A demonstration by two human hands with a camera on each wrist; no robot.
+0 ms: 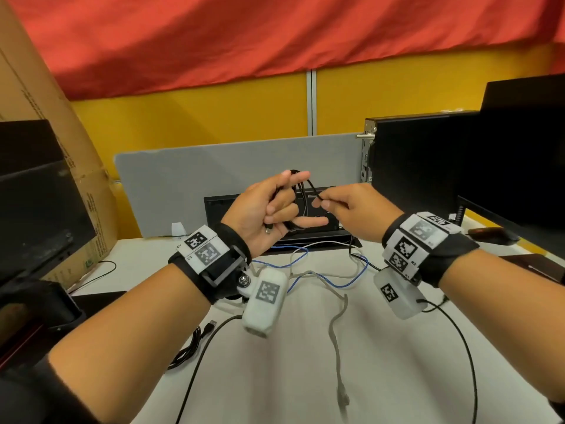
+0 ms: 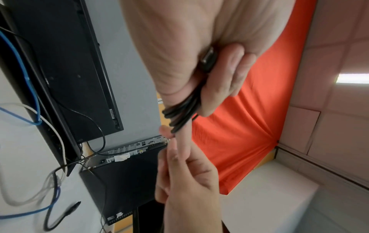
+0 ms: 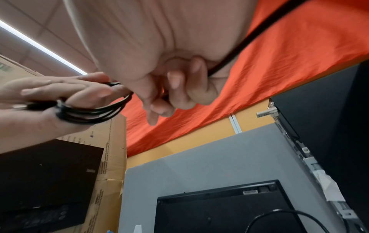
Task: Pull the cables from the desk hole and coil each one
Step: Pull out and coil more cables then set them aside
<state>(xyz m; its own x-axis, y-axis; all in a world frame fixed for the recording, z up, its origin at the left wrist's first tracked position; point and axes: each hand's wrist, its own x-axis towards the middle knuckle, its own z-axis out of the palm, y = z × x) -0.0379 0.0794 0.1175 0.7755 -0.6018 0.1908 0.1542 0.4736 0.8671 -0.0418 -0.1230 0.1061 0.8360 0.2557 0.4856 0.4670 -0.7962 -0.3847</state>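
A thin black cable (image 1: 301, 185) is wound in several loops around the spread index and little fingers of my left hand (image 1: 284, 206), raised above the white desk (image 1: 275, 377). Its metal plug (image 1: 268, 230) lies against that palm under the curled middle fingers. My right hand (image 1: 324, 201) pinches the free strand of the same cable just right of the loops. In the left wrist view the loops (image 2: 179, 116) and plug (image 2: 207, 59) show close up. The right wrist view shows the coil (image 3: 95, 113) on my left fingers (image 3: 49, 93).
A blue cable (image 1: 324, 281) and a grey cable (image 1: 336, 328) trail loose over the desk below my wrists. A coiled black cable (image 1: 188, 350) lies front left. A black flat device (image 1: 220, 209) and grey panel (image 1: 214, 166) stand behind; computer tower (image 1: 412, 154) right, cardboard box (image 1: 61, 148) left.
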